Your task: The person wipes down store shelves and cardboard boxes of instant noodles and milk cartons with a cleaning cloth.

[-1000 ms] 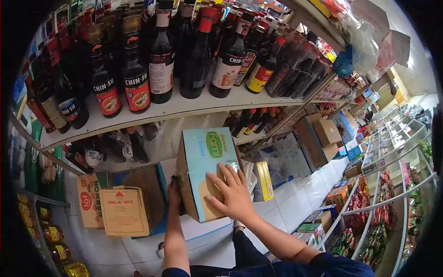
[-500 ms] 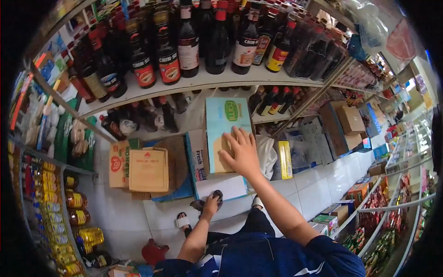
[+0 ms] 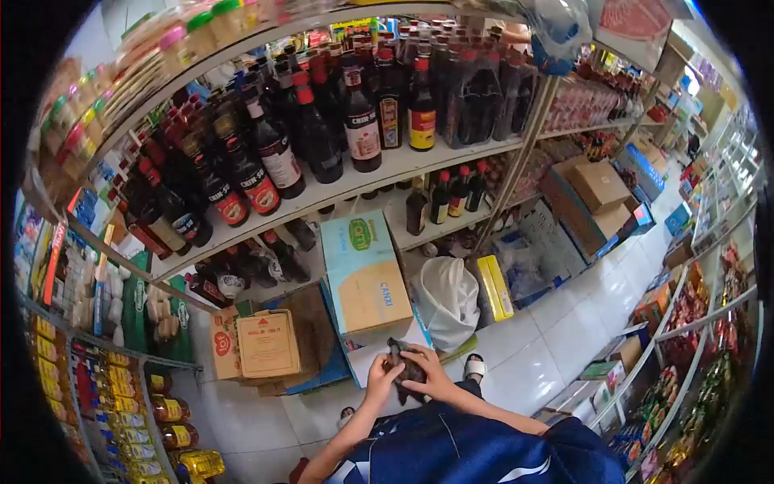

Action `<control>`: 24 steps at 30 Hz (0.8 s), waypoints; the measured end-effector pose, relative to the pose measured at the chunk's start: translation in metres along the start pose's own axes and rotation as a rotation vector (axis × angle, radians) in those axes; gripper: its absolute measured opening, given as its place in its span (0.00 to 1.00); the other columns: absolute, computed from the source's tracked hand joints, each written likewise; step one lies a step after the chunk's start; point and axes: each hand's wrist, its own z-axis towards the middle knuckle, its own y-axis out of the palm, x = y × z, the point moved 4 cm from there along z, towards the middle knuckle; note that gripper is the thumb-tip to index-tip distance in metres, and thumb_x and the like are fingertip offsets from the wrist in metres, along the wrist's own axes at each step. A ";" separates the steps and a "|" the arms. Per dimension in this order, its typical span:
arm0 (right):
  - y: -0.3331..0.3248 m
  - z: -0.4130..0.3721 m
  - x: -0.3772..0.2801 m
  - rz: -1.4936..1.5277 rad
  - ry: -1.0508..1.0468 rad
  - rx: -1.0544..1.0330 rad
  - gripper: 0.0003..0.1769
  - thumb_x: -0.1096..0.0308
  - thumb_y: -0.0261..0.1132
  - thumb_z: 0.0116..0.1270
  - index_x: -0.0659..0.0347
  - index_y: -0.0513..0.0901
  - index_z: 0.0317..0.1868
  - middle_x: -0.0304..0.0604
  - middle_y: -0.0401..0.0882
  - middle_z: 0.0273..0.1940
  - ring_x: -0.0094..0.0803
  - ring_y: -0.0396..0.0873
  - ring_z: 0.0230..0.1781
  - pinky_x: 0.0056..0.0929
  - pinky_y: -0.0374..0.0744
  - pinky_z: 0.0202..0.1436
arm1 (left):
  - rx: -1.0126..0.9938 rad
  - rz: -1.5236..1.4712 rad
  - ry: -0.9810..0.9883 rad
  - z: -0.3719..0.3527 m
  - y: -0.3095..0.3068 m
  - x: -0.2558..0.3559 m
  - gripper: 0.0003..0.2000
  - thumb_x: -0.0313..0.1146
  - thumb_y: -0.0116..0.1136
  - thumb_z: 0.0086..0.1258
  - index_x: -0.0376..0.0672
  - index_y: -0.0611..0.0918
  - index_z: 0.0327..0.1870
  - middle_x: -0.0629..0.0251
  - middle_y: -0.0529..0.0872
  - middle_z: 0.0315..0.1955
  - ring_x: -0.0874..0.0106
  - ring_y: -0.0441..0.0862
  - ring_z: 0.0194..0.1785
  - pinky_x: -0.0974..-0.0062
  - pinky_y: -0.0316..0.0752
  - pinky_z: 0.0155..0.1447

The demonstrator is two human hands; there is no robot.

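Note:
A dark, crumpled cloth point(image 3: 411, 372) is bunched between my two hands, low in front of my body. My left hand point(image 3: 381, 377) grips its left side, with the fingers closed on it. From the right, my right hand point(image 3: 432, 376) has its fingers bent over the same cloth. Just beyond the hands stands a blue and tan carton point(image 3: 371, 274) marked "CANXI", on top of other boxes. Neither hand touches this carton.
Shelves of dark sauce bottles point(image 3: 363, 129) rise ahead. A white sack point(image 3: 447, 298) and a yellow-edged box point(image 3: 494, 288) stand right of the carton. Small brown boxes point(image 3: 268, 342) sit to the left. Oil bottles point(image 3: 197, 464) line the lower left.
My right hand has left the carton's top and come down to the cloth in my left hand. Both hands are now together on it. The view has shifted and shows more of the upper shelves.

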 end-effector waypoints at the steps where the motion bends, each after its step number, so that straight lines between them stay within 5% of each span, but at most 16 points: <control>1: 0.002 -0.005 0.017 0.178 0.058 0.049 0.32 0.65 0.70 0.48 0.61 0.71 0.55 0.50 0.66 0.55 0.44 0.66 0.56 0.38 0.65 0.59 | 0.003 0.014 -0.009 0.005 0.009 0.009 0.19 0.27 0.58 0.61 0.43 0.71 0.54 0.67 0.79 0.41 0.73 0.75 0.44 0.80 0.68 0.49; 3: 0.001 -0.011 0.042 0.375 0.199 0.169 0.36 0.65 0.71 0.48 0.61 0.68 0.58 0.48 0.66 0.56 0.39 0.65 0.58 0.35 0.64 0.61 | -0.114 -0.416 -0.290 0.012 0.033 0.014 0.16 0.32 0.51 0.68 0.44 0.71 0.56 0.67 0.77 0.46 0.74 0.72 0.51 0.78 0.66 0.53; 5: 0.006 -0.020 0.085 0.412 0.467 0.137 0.35 0.70 0.70 0.48 0.62 0.67 0.58 0.46 0.71 0.52 0.36 0.70 0.54 0.31 0.67 0.58 | -0.105 -0.316 -0.301 0.022 0.032 -0.007 0.17 0.35 0.46 0.70 0.43 0.70 0.59 0.67 0.75 0.51 0.74 0.68 0.57 0.77 0.64 0.57; 7: 0.002 -0.021 0.116 0.390 0.527 0.220 0.33 0.73 0.68 0.48 0.64 0.68 0.57 0.44 0.74 0.48 0.33 0.73 0.49 0.27 0.70 0.55 | -0.188 0.174 -0.216 0.039 0.014 -0.046 0.21 0.35 0.47 0.70 0.40 0.65 0.62 0.61 0.71 0.56 0.70 0.66 0.62 0.70 0.60 0.64; 10: 0.001 -0.022 0.161 0.429 0.653 0.350 0.32 0.74 0.68 0.48 0.64 0.69 0.56 0.45 0.75 0.47 0.33 0.74 0.49 0.27 0.71 0.54 | 0.021 0.291 -0.225 0.055 -0.039 -0.131 0.26 0.36 0.59 0.62 0.38 0.67 0.60 0.57 0.74 0.53 0.68 0.67 0.60 0.71 0.59 0.64; 12: 0.009 -0.016 0.187 0.415 0.704 0.362 0.32 0.73 0.68 0.47 0.64 0.69 0.55 0.46 0.74 0.47 0.34 0.73 0.49 0.28 0.70 0.54 | 0.449 0.990 -0.099 0.055 -0.077 -0.145 0.33 0.41 0.66 0.53 0.40 0.68 0.60 0.54 0.74 0.54 0.61 0.64 0.62 0.66 0.57 0.65; 13: 0.012 -0.009 0.202 0.387 0.727 0.374 0.32 0.73 0.69 0.46 0.64 0.70 0.55 0.47 0.73 0.47 0.36 0.73 0.50 0.29 0.70 0.55 | 0.444 0.997 -0.112 0.058 -0.086 -0.152 0.33 0.41 0.66 0.53 0.40 0.68 0.60 0.54 0.74 0.54 0.61 0.64 0.62 0.66 0.57 0.65; 15: 0.010 0.021 0.213 0.101 0.604 0.382 0.33 0.72 0.69 0.45 0.65 0.70 0.55 0.49 0.72 0.46 0.41 0.72 0.50 0.32 0.69 0.55 | 0.440 1.483 -0.146 0.067 -0.093 -0.147 0.40 0.49 0.68 0.47 0.38 0.65 0.61 0.43 0.64 0.59 0.52 0.65 0.61 0.57 0.59 0.64; 16: 0.017 0.033 0.229 0.118 0.568 0.395 0.32 0.72 0.69 0.45 0.65 0.70 0.54 0.51 0.70 0.45 0.45 0.71 0.49 0.34 0.69 0.54 | 0.336 1.309 -0.288 0.071 -0.076 -0.123 0.37 0.50 0.66 0.50 0.41 0.67 0.60 0.46 0.68 0.56 0.53 0.67 0.59 0.53 0.61 0.61; 24: 0.069 0.177 0.303 0.130 0.297 0.343 0.26 0.80 0.63 0.47 0.63 0.74 0.52 0.52 0.71 0.49 0.51 0.69 0.50 0.38 0.69 0.55 | 0.310 1.290 -0.354 0.038 -0.121 -0.203 0.36 0.50 0.65 0.51 0.42 0.68 0.59 0.47 0.69 0.56 0.53 0.68 0.58 0.53 0.61 0.60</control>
